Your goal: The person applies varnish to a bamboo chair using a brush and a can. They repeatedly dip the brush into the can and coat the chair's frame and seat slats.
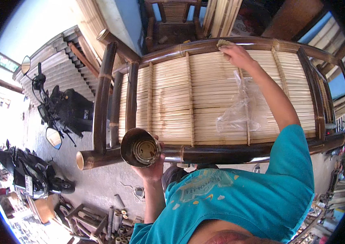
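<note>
Tan, crumpled cloth point(223, 42) is pinched between the bent fingers of the right hand point(235, 55), which is closed on it and presses it against the glossy dark far rail point(172, 52) of a bamboo frame, right of the rail's middle. The left hand point(154, 167) is curled around the side of an open tin can point(140, 147), its mouth tipped toward the camera; rings show inside, though what it contains is hard to make out. The can appears in front of the near rail point(221, 155), toward its left end; whether the two touch I cannot tell.

Between the rails lies a panel of pale bamboo slats point(168, 93), crossed by thin bamboo strips and stained brownish in places left of centre. A crumpled clear plastic sheet point(239, 112) rests on it, below the right forearm. At the left end, dark bamboo posts point(104, 97) rise with a cut pole between them.

Farther out, a motorcycle point(72, 107) stands left of the frame on the concrete floor point(95, 179), with another motorcycle point(28, 173) nearer the viewer. Corrugated sheets point(68, 61) lean behind, and a dark bamboo chair point(173, 28) stands beyond the far rail.
</note>
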The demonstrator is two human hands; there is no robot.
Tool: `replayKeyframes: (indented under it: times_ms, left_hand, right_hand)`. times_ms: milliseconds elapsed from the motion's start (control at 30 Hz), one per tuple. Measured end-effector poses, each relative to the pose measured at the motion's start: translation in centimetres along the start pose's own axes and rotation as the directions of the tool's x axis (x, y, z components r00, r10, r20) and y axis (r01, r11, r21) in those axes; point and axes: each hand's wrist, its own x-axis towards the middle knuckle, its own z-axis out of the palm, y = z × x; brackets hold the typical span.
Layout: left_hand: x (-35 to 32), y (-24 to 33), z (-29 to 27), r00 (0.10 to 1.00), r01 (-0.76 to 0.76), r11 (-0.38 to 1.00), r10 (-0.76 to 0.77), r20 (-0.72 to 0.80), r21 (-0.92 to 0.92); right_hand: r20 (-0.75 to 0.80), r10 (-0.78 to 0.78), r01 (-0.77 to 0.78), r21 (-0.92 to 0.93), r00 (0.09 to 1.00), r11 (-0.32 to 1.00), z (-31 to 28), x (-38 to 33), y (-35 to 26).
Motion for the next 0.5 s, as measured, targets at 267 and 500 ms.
replayKeyframes:
  times_ms: [267, 500]
  left_hand:
    - [-0.6, 0.9, -2.0, 1.0, 0.01, 1.0, -0.01, -0.019, 0.004]
    - [-1.9, 2.1, -7.1, 0.984, -0.085, 0.99, 0.066, -0.164, -0.113]
  right_hand:
    - [0.365, -0.056, 0.063, -0.006, 0.929, 0.998, 5.8, 5.2, -5.4]
    - [0.35, 0.145, -0.178, 0.065, 0.926, 0.982, 0.3, 12.1, -10.8]
